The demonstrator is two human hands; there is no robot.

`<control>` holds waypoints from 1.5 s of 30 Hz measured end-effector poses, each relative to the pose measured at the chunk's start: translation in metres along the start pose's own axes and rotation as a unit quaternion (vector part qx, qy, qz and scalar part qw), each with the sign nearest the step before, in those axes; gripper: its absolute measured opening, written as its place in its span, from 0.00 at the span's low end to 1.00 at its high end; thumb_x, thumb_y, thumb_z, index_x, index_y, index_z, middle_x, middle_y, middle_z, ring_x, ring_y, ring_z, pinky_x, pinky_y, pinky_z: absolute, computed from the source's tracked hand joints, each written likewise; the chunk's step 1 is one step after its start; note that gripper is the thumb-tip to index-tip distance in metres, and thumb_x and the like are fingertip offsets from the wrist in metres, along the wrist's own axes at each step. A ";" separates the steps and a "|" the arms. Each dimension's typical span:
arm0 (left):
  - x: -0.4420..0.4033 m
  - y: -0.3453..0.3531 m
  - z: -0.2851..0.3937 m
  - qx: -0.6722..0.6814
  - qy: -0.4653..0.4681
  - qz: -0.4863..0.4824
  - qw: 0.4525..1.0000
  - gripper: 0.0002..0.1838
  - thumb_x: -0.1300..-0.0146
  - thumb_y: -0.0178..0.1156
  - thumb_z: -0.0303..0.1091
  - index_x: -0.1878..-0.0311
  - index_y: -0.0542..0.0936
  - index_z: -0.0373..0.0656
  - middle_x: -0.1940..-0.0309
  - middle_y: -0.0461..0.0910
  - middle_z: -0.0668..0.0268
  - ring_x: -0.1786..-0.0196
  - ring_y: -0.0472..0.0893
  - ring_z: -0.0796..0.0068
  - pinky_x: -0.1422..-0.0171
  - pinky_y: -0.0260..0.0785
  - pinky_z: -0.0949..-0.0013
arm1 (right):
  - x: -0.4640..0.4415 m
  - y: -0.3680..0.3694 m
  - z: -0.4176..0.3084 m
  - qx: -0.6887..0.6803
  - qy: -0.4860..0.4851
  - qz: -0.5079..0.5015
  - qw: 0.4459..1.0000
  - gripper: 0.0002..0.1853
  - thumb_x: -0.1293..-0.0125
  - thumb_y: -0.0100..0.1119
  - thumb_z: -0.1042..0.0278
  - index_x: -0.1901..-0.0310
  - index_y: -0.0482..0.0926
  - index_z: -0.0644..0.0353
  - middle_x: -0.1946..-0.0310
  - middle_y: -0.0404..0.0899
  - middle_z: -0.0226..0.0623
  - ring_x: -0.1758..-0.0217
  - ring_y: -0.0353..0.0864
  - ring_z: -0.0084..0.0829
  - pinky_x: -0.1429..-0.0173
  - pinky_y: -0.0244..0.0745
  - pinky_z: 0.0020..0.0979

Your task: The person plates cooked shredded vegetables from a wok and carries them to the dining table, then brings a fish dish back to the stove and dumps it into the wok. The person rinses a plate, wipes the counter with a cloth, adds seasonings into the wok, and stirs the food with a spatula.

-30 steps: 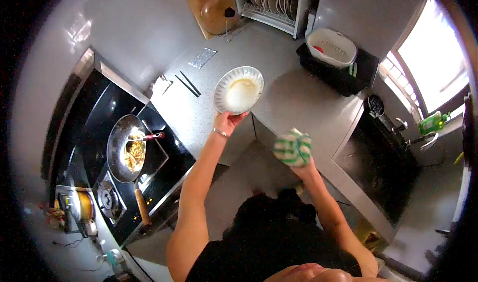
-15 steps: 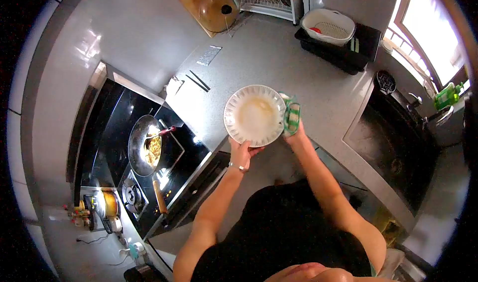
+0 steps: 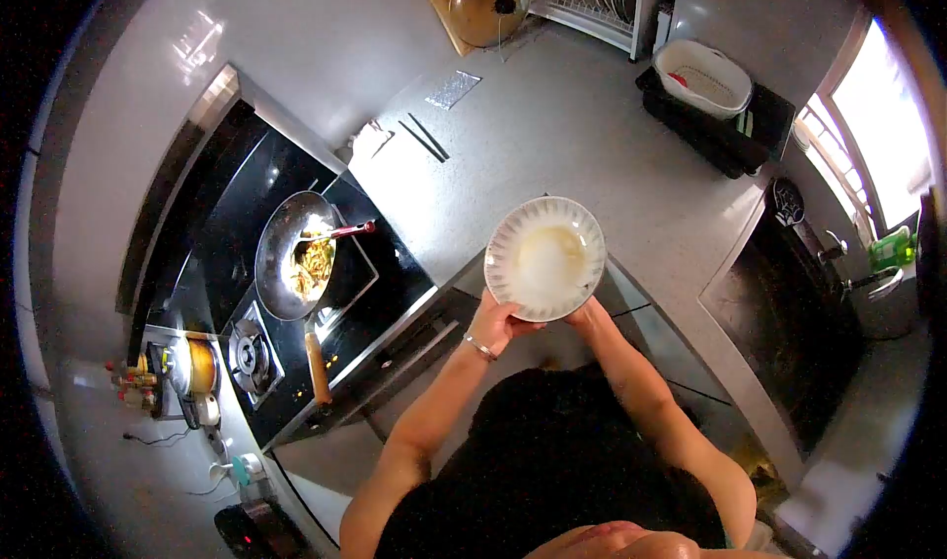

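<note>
A round white plate (image 3: pixel 545 260) with a grey patterned rim is held in front of my body, its inner face tilted toward me. My left hand (image 3: pixel 500 324) grips the plate's lower left rim, thumb on top and fingers underneath. Beneath the lower right of the plate is my right hand (image 3: pixel 582 314), its fingers hidden. The green checked cloth that it held half a second ago is out of sight behind the plate.
Left, a wok (image 3: pixel 296 256) holding food and a red-handled utensil (image 3: pixel 340 231) sits on the black stove (image 3: pixel 207 219). Black chopsticks (image 3: pixel 424 137) lie on the counter (image 3: pixel 552 135). A white basket (image 3: pixel 702 77) stands in a black tray, near the dark sink (image 3: pixel 760 312).
My right hand has moved with the cloth from the plate's right edge to beneath it. The plate is nearer my body. The view has shifted, and my left hand still grips the rim.
</note>
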State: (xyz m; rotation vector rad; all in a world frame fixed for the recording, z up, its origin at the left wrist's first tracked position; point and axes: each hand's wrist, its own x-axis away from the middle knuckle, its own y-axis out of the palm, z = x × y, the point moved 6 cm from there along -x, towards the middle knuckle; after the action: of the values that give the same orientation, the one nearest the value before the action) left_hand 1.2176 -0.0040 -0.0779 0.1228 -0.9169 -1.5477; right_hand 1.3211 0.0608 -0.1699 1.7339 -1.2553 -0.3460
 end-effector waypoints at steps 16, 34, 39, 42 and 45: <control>-0.072 -0.135 0.059 0.030 0.186 0.256 0.948 0.33 0.45 0.41 0.16 0.37 0.46 0.51 0.42 0.62 0.49 0.50 0.76 0.49 0.59 0.79 0.51 | -0.027 -0.053 -0.201 0.828 -0.236 0.312 0.402 0.25 0.37 0.50 0.55 0.41 0.65 0.56 0.37 0.60 0.40 0.32 0.54 0.43 0.30 0.43 0.46; -0.155 -0.148 0.070 0.025 0.176 0.371 0.912 0.35 0.45 0.48 0.19 0.35 0.52 0.56 0.44 0.65 0.58 0.52 0.75 0.58 0.53 0.75 0.51 | -0.355 -0.053 -0.297 0.831 -0.305 0.214 0.412 0.25 0.37 0.49 0.49 0.41 0.68 0.52 0.35 0.57 0.44 0.30 0.49 0.50 0.30 0.40 0.53; -0.161 -0.127 0.076 0.045 0.187 0.365 0.911 0.27 0.39 0.47 0.22 0.37 0.55 0.46 0.50 0.68 0.54 0.66 0.76 0.62 0.48 0.75 0.51 | -0.318 -0.064 -0.300 0.834 -0.246 0.268 0.415 0.27 0.38 0.47 0.46 0.40 0.67 0.50 0.34 0.55 0.46 0.30 0.48 0.50 0.30 0.39 0.53; -0.163 -0.176 0.051 0.082 0.113 0.296 0.945 0.20 0.35 0.47 0.29 0.40 0.58 0.45 0.54 0.71 0.54 0.57 0.76 0.57 0.55 0.76 0.57 | -0.243 -0.092 -0.292 0.833 -0.237 0.302 0.399 0.27 0.39 0.48 0.46 0.40 0.67 0.49 0.34 0.55 0.46 0.30 0.48 0.51 0.30 0.40 0.53; -0.134 -0.152 0.048 0.014 0.085 0.397 0.914 0.25 0.33 0.47 0.33 0.34 0.56 0.47 0.59 0.74 0.51 0.60 0.78 0.60 0.60 0.76 0.65 | -0.153 -0.126 -0.292 0.818 -0.230 0.345 0.398 0.27 0.39 0.49 0.47 0.41 0.66 0.47 0.34 0.54 0.47 0.30 0.46 0.51 0.31 0.38 0.55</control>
State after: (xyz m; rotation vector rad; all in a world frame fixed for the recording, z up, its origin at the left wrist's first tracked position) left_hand 1.0999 0.1228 -0.1931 -0.0919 -0.7165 -0.7509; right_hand 1.5270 0.3472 -0.1616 2.1038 -3.0992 1.6697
